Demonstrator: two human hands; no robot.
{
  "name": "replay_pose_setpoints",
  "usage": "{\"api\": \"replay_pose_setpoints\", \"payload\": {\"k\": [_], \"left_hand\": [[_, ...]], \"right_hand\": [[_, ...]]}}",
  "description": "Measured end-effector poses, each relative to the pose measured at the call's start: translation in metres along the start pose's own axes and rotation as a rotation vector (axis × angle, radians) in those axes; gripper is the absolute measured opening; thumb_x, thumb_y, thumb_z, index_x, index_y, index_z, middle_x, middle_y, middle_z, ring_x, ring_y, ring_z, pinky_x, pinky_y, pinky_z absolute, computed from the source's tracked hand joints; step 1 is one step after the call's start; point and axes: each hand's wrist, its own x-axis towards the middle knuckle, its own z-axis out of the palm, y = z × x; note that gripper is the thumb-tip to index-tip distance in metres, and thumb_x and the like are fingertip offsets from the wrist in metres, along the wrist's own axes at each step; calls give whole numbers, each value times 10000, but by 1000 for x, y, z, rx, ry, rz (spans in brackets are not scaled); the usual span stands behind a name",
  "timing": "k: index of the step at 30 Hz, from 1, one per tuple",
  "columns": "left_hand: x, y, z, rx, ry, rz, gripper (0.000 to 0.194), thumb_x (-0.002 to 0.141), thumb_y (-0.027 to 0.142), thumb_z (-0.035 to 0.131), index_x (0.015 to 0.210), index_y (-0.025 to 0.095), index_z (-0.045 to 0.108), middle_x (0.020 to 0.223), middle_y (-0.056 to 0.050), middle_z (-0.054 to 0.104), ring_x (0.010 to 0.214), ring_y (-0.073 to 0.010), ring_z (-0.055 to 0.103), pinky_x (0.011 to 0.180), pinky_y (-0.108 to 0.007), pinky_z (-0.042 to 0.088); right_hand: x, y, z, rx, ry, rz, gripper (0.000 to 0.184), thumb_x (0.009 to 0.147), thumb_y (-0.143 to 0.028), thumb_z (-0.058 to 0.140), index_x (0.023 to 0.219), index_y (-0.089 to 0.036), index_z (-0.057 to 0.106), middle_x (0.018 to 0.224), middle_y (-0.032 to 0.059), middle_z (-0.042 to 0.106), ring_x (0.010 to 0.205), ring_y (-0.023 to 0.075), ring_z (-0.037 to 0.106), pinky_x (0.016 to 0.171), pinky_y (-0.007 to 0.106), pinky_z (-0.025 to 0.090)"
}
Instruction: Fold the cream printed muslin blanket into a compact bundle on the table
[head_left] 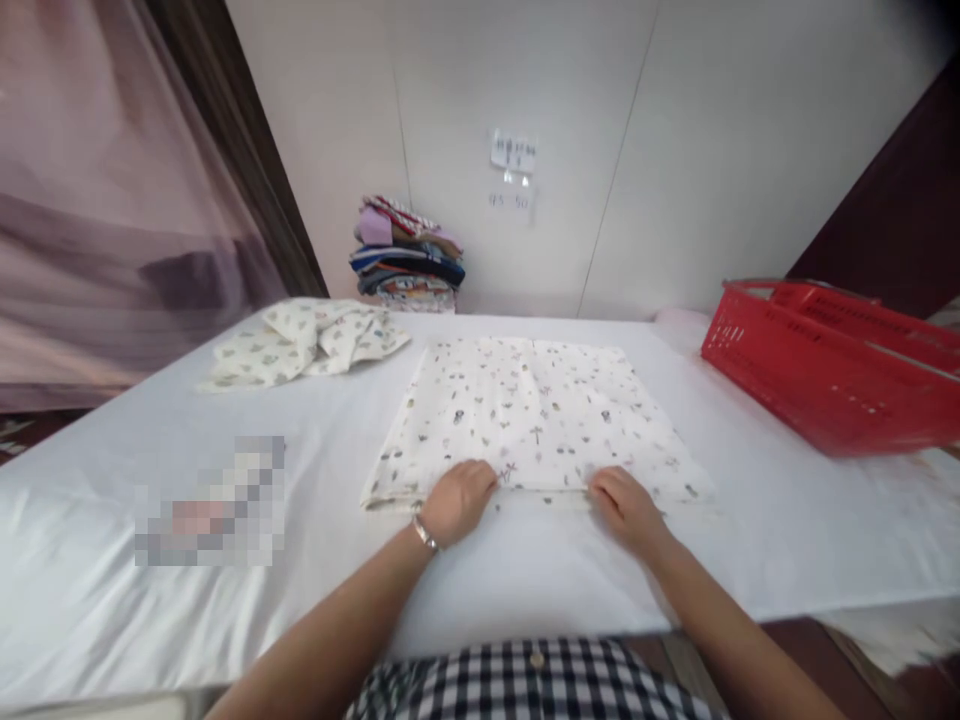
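A white cloth with a small scattered print lies folded and mostly flat in front of me, its layered edge facing my body. My left hand is closed on that near edge, left of the middle, and wears a metal band at the wrist. Farther right along the same edge, my right hand is closed on the cloth too. Both sets of fingertips are partly hidden at the fold.
A second printed cloth lies crumpled at back left. Folded clothes are stacked by the wall. A red plastic basket stands at right. A blurred-out item rests at left on the white-covered table.
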Motion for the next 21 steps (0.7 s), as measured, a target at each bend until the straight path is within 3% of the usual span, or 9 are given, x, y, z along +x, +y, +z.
{"api": "replay_pose_setpoints", "payload": {"k": [5, 11, 16, 21], "left_hand": [[2, -2, 3, -5, -41, 22, 257, 913, 242, 318, 836, 160, 549, 801, -62, 591, 754, -171, 521, 721, -328, 420], [2, 3, 0, 12, 35, 8, 282, 918, 244, 304, 838, 164, 562, 815, -67, 600, 781, -175, 519, 724, -331, 415], [-1, 3, 3, 63, -4, 53, 275, 903, 201, 314, 821, 178, 575, 810, -62, 594, 785, -176, 514, 711, -334, 410], [-3, 5, 5, 102, -46, 86, 247, 858, 105, 349, 877, 184, 583, 902, -60, 607, 828, -179, 517, 721, -330, 418]], "right_hand": [[1, 1, -1, -26, -7, 49, 144, 891, -232, 407, 870, -208, 547, 885, 74, 571, 857, 205, 526, 764, 367, 455], [1, -1, -2, -86, 63, 34, 181, 889, -238, 418, 916, -204, 593, 924, 83, 585, 879, 211, 530, 783, 382, 454], [4, -4, -2, -111, -51, -35, 198, 883, -239, 431, 922, -227, 625, 926, 78, 604, 867, 220, 532, 774, 407, 448], [3, -5, -3, -102, -66, -37, 188, 865, -220, 455, 954, -221, 620, 936, 78, 597, 879, 215, 530, 776, 400, 444]]}}
